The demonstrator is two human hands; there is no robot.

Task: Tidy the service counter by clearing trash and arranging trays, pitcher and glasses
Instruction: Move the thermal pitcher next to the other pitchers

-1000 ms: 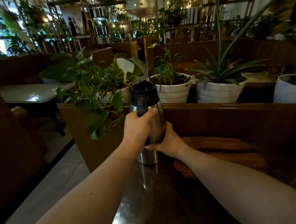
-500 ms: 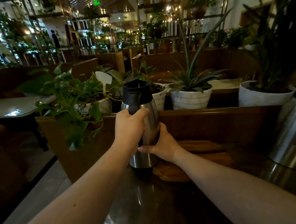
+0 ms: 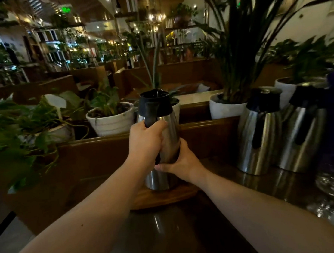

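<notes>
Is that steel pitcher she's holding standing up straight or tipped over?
Upright. The pitcher has its black lid on top and its base over the wooden tray, with left hand and right hand gripping it.

Potted plants (image 3: 111,118) along the wooden ledge (image 3: 97,144)

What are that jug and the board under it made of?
The jug looks like polished stainless steel: its body mirrors the room lights. Its lid and handle are matt black, probably plastic. The board looks like wood, with brown grain and a soft sheen, though the dim light leaves that open. The left hand grips the handle; the right hand steadies the body.
</notes>
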